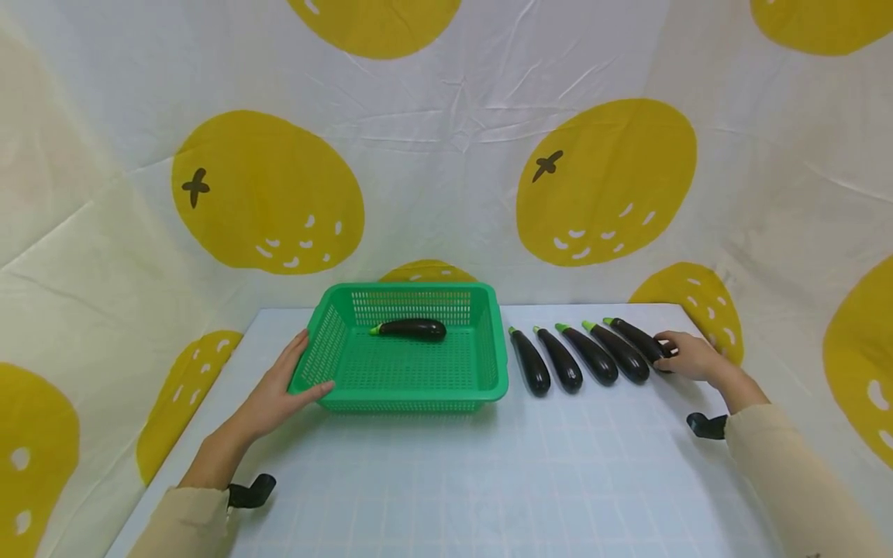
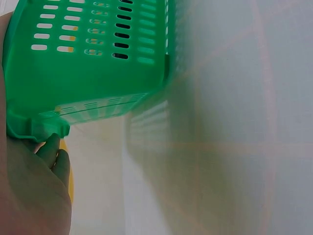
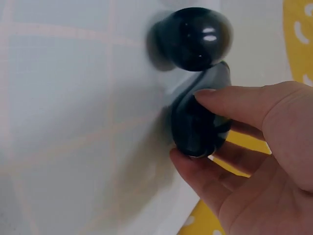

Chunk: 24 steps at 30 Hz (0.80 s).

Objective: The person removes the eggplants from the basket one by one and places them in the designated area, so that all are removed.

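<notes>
A green plastic basket (image 1: 418,406) with slotted walls stands left of centre, one dark eggplant (image 1: 412,329) lying in it. My left hand (image 1: 277,399) rests at its near left corner, fingers stretched along the left rim and thumb over the front rim. In the left wrist view, fingertips (image 2: 59,159) touch the basket rim from outside. At the right end of a row of eggplants, my right hand (image 1: 687,358) grips the blunt end of the last eggplant (image 1: 631,337). The right wrist view shows thumb and fingers around this glossy eggplant (image 3: 193,125).
Several more eggplants, among them one nearest the basket (image 1: 532,364) and one beside the held one (image 1: 619,353), lie slanted side by side, green stems away from me. The pale checked table (image 1: 523,480) ends at a fabric backdrop (image 1: 446,178) with yellow fruit prints.
</notes>
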### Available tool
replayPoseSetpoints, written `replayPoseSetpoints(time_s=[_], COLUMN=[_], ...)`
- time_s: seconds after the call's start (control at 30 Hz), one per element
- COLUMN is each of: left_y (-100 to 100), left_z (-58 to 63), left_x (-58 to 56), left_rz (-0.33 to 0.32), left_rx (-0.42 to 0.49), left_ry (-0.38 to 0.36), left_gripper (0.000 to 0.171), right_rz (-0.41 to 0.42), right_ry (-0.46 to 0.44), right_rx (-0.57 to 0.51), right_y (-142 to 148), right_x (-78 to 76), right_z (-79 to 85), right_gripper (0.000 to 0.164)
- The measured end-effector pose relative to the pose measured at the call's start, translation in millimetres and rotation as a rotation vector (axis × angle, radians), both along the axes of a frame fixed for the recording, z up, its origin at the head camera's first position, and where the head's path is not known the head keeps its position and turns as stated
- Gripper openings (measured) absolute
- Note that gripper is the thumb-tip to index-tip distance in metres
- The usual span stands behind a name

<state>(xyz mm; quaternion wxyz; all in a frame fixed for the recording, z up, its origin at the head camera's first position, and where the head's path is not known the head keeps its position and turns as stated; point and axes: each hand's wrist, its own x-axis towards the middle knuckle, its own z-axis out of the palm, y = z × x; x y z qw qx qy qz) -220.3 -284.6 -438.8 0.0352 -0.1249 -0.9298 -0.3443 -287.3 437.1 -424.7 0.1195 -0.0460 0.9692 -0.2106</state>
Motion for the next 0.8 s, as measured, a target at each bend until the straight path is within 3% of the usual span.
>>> replayPoseSetpoints(time_s=[0.37, 0.6, 0.8], left_y=[0.5, 0.2, -0.5], left_z=[0.1, 1.2, -1.8], left_x=[-3.9, -2.9, -2.5], left_rz=[0.001, 0.003, -0.005], left_rx=[-0.01, -0.01, -0.001], left_ry=[0.015, 0.002, 0.004], left_gripper=[0.104, 0.104, 0.105], right_rz=[0.011, -0.007, 0.008], right_ry=[0.031, 0.005, 0.079], right_rx=[0.006, 0.016, 0.045], right_y=[0.7, 4.6, 3.0], right_x=[-0.4, -2.1, 8.7], right_z=[-2.7, -2.8, 6.8], right_gripper=[0.066, 0.071, 0.064])
